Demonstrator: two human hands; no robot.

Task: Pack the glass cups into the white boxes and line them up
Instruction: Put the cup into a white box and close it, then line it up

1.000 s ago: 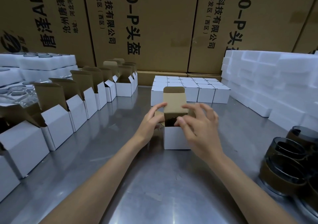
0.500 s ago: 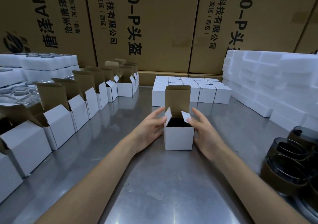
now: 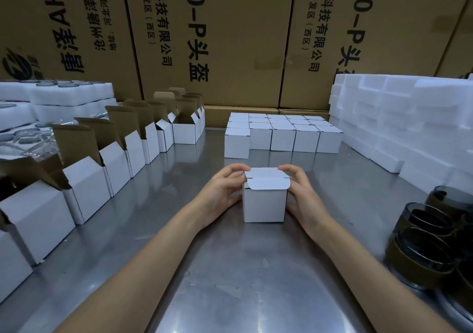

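white box (image 3: 265, 204) sitting mid surface (image 3: 230, 268), lid folded over, tuck flap not yet in. left hand (image 3: 221, 197) and right hand (image 3: 303, 197) cupping its sides, fingers curled on the top edges. thin card likely crushing easily, glass inside fragile; holding low on the walls seems safest. open room lying toward the closed boxes (image 3: 281, 135) at the far edge.
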